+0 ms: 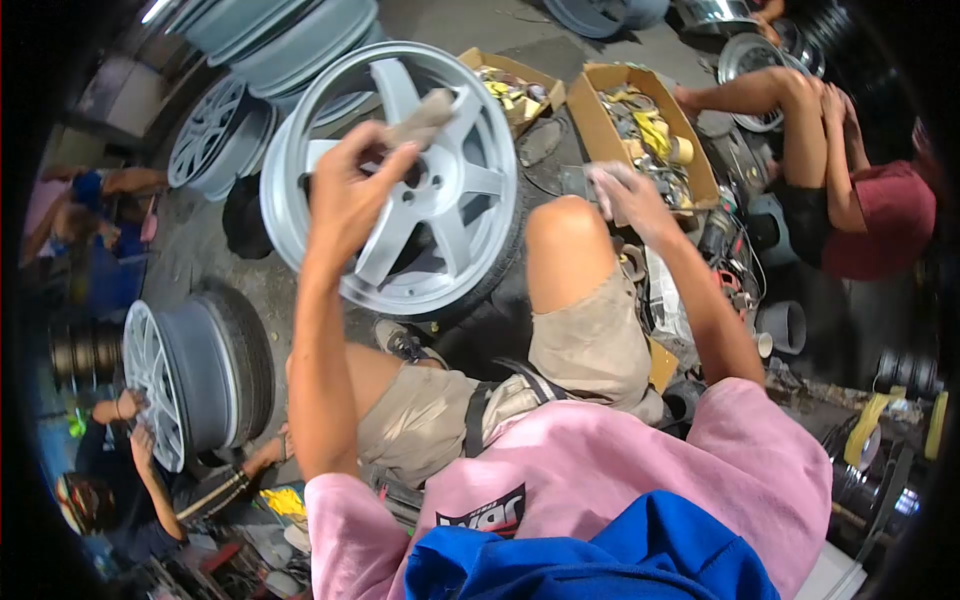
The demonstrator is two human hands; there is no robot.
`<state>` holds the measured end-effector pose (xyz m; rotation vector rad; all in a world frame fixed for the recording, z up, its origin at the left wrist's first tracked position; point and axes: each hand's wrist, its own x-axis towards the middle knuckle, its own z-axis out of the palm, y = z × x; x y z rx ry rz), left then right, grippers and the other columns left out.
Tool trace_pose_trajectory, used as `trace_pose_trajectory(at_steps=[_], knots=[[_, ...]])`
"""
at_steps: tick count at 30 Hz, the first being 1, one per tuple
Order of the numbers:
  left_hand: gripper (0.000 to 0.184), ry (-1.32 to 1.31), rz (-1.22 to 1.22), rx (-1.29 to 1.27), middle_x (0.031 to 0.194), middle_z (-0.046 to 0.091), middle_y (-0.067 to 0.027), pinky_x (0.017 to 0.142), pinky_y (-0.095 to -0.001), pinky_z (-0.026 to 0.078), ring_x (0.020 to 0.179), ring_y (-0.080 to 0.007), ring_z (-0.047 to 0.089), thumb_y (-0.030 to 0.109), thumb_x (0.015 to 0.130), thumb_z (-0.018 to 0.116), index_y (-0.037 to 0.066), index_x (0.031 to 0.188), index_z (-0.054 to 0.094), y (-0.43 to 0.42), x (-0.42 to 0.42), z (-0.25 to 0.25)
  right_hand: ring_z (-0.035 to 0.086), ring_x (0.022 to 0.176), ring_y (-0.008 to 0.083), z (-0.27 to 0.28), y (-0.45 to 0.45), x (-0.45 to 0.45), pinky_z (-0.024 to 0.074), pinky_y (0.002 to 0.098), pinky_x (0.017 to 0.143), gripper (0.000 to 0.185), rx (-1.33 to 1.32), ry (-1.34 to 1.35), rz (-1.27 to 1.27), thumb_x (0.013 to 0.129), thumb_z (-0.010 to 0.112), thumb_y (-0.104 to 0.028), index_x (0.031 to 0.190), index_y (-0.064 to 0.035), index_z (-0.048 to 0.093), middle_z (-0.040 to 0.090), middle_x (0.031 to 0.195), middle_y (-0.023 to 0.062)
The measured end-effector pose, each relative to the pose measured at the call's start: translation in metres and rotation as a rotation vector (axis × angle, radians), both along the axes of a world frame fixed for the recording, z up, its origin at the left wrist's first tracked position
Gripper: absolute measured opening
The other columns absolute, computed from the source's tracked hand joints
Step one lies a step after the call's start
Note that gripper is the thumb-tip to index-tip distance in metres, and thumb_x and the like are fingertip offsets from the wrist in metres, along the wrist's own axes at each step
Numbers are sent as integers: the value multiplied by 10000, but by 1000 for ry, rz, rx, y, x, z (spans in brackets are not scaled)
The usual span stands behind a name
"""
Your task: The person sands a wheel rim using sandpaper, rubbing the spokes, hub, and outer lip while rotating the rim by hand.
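A silver alloy wheel rim (478,180) with broad spokes leans in front of me, face up towards my view. My left hand (350,180) is over its left part, thumb and fingers closed on a worn grey-brown pad (425,118). The pad lies in front of the upper spokes in view; whether it touches them I cannot tell. To the right of the rim, above my knee, my right hand (628,200) is closed, its fingers whitish with dust. A thin flat grey piece (574,180) shows at those fingertips, blurred.
Cardboard boxes (590,110) of mixed supplies stand beyond my right hand. More rims (225,135) are stacked at the upper left. A co-worker (100,500) handles another rim (190,370) at the lower left; a seated person (870,220) is at the right. Power tools (720,235) lie nearby.
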<state>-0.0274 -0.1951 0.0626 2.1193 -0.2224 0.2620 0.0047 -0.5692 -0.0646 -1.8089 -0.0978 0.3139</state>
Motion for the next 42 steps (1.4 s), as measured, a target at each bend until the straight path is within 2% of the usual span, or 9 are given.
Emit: trace_pose_trajectory(at_steps=[4,5,6,8,11,17,28,37,42], knots=[[194,22,142,-107,757,593,35,637,-210,405,696,-41,522,172,967,759,8,912,671,29,-26,4,456,593,49,-154,-62,-110,332,230,531,412,62,378,-404,1030,591,-516,957,-118,666,499,708,-83],[196,54,138,-59,882,664,5,714,-218,474,761,-67,590,188,975,753,2,1018,710,45,-31,-1,646,974,169,-221,-83,-137,501,335,924,553,-148,485,-313,1022,603,-521,1276,-36,680,720,1068,63],[186,44,154,-119,884,663,4,716,-223,471,756,-72,589,184,980,746,5,1010,702,47,-36,-4,613,1184,211,-229,-70,-171,433,336,1062,641,71,509,-348,1020,586,-549,1367,-13,639,699,1262,119],[192,72,195,-124,872,659,0,724,-231,464,760,-75,591,197,989,734,10,1008,694,46,-46,-6,620,1171,248,-255,-51,-212,438,339,1048,701,81,293,-542,1010,539,-617,1283,13,681,698,1245,133],[180,100,207,-110,876,661,-5,724,-230,465,759,-74,592,191,992,730,16,1003,688,51,-57,-10,625,1151,286,-300,-51,-209,448,353,1037,740,36,491,-676,1010,487,-661,1224,18,687,690,1223,152],[149,70,298,-147,882,657,-5,722,-230,472,777,-70,595,165,993,723,21,996,685,48,-76,5,642,1037,284,-281,-57,-185,480,400,979,751,-226,666,-528,1011,431,-701,1165,0,652,681,1142,132],[144,-109,453,-337,919,675,-32,704,-238,511,771,-85,626,100,970,744,-13,1043,691,83,-143,13,637,1016,249,-288,-68,-192,493,371,946,667,-33,736,-499,1036,442,-628,1207,-11,629,664,1127,102],[184,-120,784,-371,853,656,-14,642,-218,497,711,-68,615,149,970,755,-13,1000,673,143,-223,-42,633,999,221,-272,-117,-202,503,348,919,600,106,820,-632,1057,451,-569,1242,-20,610,651,1115,78],[181,-32,963,-428,830,680,-32,599,-222,467,671,-69,600,156,971,748,-5,982,665,162,-279,-113,631,990,205,-256,-137,-185,509,335,905,564,172,795,-696,1069,456,-536,1262,-25,599,643,1108,64]])
